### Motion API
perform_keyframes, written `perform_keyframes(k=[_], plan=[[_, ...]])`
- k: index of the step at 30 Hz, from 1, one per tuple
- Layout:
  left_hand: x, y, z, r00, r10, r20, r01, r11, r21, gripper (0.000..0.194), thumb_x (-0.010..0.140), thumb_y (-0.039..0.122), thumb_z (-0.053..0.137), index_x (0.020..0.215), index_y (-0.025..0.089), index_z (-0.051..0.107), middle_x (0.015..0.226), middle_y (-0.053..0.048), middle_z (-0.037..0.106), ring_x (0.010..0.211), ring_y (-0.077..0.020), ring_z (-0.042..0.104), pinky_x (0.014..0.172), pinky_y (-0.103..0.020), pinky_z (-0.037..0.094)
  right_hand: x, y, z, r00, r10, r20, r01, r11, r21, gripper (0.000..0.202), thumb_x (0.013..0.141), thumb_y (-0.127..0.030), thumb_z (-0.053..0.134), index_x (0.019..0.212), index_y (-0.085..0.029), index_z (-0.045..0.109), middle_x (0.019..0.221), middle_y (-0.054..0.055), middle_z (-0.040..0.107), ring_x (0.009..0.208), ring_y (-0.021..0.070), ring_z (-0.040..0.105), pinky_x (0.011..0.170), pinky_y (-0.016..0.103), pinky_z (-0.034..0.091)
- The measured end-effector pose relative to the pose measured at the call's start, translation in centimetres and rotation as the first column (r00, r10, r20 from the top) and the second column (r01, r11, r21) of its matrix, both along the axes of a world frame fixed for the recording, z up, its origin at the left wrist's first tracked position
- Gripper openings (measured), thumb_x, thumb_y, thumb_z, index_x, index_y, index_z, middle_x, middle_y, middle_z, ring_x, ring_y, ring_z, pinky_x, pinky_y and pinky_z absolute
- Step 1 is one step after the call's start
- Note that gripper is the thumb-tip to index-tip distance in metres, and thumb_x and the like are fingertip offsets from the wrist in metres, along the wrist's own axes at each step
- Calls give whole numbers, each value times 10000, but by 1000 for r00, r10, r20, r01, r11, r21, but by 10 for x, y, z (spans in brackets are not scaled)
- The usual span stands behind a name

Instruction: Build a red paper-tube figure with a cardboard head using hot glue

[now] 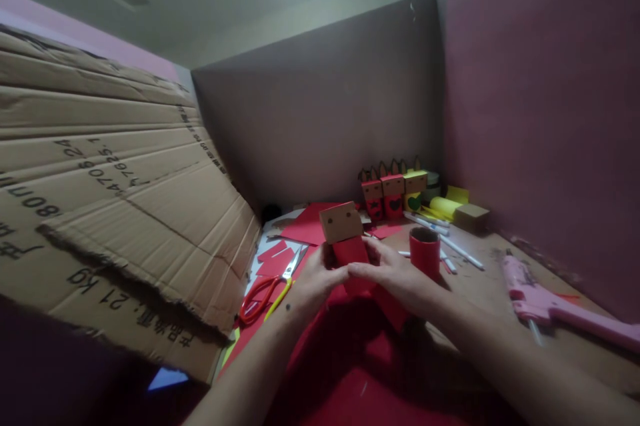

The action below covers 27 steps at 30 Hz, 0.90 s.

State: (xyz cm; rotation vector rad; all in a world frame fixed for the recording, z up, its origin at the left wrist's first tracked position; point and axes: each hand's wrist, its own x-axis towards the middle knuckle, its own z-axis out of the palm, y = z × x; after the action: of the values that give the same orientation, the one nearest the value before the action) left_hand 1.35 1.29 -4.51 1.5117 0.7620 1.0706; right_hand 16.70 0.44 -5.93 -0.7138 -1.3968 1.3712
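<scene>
Both hands hold a small figure upright at the near middle of the table. It has a brown cardboard box head [342, 223] with two dark eye dots and a red body [351, 251]. My left hand [320, 274] is closed round the body's left side, and my right hand [393, 271] grips its right side. The thumbs meet in front of the red body. Just right of my right hand stands a red tube [425, 254], open at the top. Scissors [283, 283] with red and yellow handles lie left of my left hand.
Finished-looking red and yellow figures [393, 196] stand at the back. Markers [463, 251] lie right of the red tube, and a pink glue gun [545, 303] at far right. Red paper [307, 225] lies behind the hands. A large cardboard sheet [125, 213] rises on the left.
</scene>
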Motion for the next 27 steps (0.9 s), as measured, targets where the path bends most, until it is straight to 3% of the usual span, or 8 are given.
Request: perform_keyframes(k=[7, 10, 14, 16, 19, 21, 24, 27], plan=[[9, 7, -20, 998, 57, -36, -52, 989, 140, 508, 677, 278, 766, 1114, 144, 544, 1103, -113, 663, 976, -261, 630, 866, -369, 490, -2, 2, -5, 995, 29, -93, -34, 998, -47, 428, 711, -319, 718, 1061, -190, 507, 1051, 75, 651, 1003, 241, 628, 893, 384, 488], [3, 1, -18, 986, 94, -140, -62, 974, 216, 517, 680, 275, 767, 1137, 167, 551, 1083, -87, 664, 927, -230, 627, 812, -333, 498, -2, 0, -2, 998, 24, -64, -27, 999, -45, 422, 708, -308, 709, 1057, -188, 504, 1006, 62, 651, 965, 230, 629, 838, 368, 499], [-18, -3, -2, 925, 174, -337, -132, 981, 143, 247, 686, 374, 748, 720, 151, 649, 659, -24, 651, 615, -155, 583, 597, -269, 472, 1, -3, 3, 1000, -29, -11, 29, 1000, -4, 398, 737, -320, 691, 1080, -194, 532, 956, 38, 652, 883, 193, 631, 781, 327, 497], [-31, -1, 4, 929, 296, -222, -272, 953, 131, 348, 763, 462, 657, 640, 141, 606, 566, -12, 585, 524, -123, 529, 532, -251, 440, 1, -4, 4, 998, -53, 19, 53, 999, 1, 400, 736, -317, 691, 1086, -199, 538, 944, 35, 652, 820, 174, 627, 737, 310, 495], [-42, 3, 8, 908, 409, 97, -417, 905, 86, 427, 728, 501, 686, 946, 146, 592, 758, -29, 623, 659, -154, 595, 572, -256, 472, 1, -5, 5, 996, -56, 73, 55, 998, 14, 411, 737, -319, 683, 1102, -200, 534, 899, 30, 643, 741, 163, 613, 658, 297, 489], [-41, 3, 11, 918, 332, 218, -350, 935, 48, 637, 699, 535, 701, 1194, 194, 490, 931, -56, 633, 797, -197, 624, 635, -292, 501, -1, -8, 6, 991, -48, 123, 45, 999, 28, 406, 737, -326, 682, 1095, -200, 539, 861, 22, 635, 726, 164, 607, 633, 293, 483], [-32, -2, 19, 941, 219, 256, -245, 967, 75, 769, 734, 568, 658, 1364, 252, 350, 1106, -82, 608, 901, -223, 624, 741, -333, 495, -2, -12, 8, 981, -39, 192, 30, 998, 49, 423, 710, -308, 706, 1086, -194, 549, 829, 17, 634, 715, 164, 595, 629, 293, 475], [-21, -6, 26, 949, 249, 192, -276, 952, 132, 707, 775, 516, 651, 1369, 260, 364, 1126, -75, 604, 952, -226, 612, 821, -330, 462, -3, -15, 9, 969, -56, 242, 38, 996, 81, 465, 667, -283, 737, 1086, -194, 555, 850, 23, 647, 731, 170, 591, 652, 300, 475]])
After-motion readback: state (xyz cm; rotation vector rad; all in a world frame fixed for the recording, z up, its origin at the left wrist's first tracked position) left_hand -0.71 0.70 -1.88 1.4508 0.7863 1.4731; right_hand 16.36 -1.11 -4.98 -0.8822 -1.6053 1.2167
